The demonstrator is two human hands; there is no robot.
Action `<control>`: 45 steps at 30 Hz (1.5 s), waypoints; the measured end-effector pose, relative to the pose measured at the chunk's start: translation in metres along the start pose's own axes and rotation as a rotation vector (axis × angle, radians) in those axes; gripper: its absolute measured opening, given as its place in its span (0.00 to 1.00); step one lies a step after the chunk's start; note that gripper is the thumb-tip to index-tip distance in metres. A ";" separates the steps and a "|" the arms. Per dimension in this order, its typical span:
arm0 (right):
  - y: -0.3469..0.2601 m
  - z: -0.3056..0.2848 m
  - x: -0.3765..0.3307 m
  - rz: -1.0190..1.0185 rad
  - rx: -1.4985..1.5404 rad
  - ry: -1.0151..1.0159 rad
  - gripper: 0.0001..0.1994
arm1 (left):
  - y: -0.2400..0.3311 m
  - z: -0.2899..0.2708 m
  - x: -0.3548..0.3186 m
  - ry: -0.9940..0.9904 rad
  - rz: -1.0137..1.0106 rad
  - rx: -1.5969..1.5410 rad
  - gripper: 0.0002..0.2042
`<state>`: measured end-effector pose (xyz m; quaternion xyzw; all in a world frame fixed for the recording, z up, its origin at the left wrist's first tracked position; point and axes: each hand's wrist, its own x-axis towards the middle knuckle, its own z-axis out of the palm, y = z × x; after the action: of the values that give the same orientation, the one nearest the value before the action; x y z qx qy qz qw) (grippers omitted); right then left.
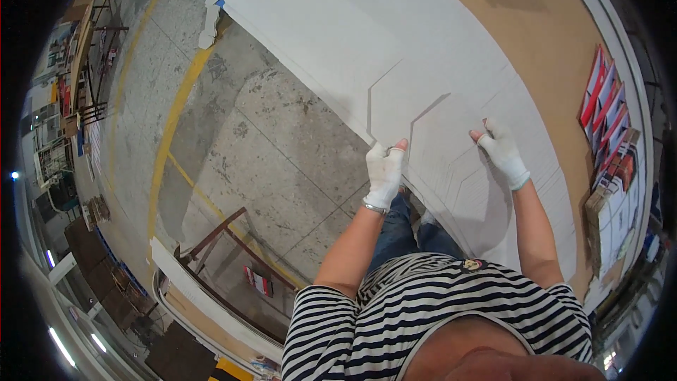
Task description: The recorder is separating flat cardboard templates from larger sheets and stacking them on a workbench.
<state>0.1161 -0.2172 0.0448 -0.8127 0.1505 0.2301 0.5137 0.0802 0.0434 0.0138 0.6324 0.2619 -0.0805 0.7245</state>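
Observation:
A large white sheet of cardboard (317,21), cut with angled slots, lies in front of me with more sheets seemingly under it. My left hand (384,173), in a white fingerless glove, closes on the sheet's left edge, its thumb on top and the other fingers mostly hidden. Farther right, my right hand (504,154) is over the sheet in a matching glove. Its fingers are curled in with the thumb pointing left, and a shadow falls below it. Whatever sits between those fingertips, if anything, is too small to make out.
Brown board (536,35) shows beyond the sheet on the right. Red and white folded cartons (606,99) and a strapped stack (615,201) stand along the right edge. To the left are concrete floor (275,148), a yellow line (169,127) and a brown metal frame (243,240).

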 end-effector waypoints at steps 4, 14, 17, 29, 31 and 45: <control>0.004 0.012 0.013 -0.050 0.008 0.048 0.16 | 0.003 -0.003 -0.001 -0.007 -0.057 0.075 0.10; 0.023 0.014 0.027 -0.026 -0.073 0.029 0.30 | -0.011 -0.002 0.003 -0.007 -0.043 0.034 0.11; 0.022 0.016 0.026 -0.033 -0.083 0.099 0.29 | -0.011 -0.003 0.003 -0.009 -0.012 0.009 0.10; -0.006 0.020 0.035 -0.061 -0.068 0.108 0.21 | 0.022 -0.023 0.002 -0.062 0.025 0.027 0.13; -0.009 0.020 0.039 -0.153 0.015 0.082 0.20 | 0.028 -0.027 0.005 -0.076 -0.025 -0.047 0.14; -0.056 0.022 0.059 -0.074 0.265 -0.061 0.11 | 0.028 -0.051 0.014 -0.209 0.084 0.284 0.10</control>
<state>0.1883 -0.1735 0.0487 -0.7353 0.1338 0.2135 0.6292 0.0908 0.1003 0.0287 0.7268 0.1444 -0.1516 0.6541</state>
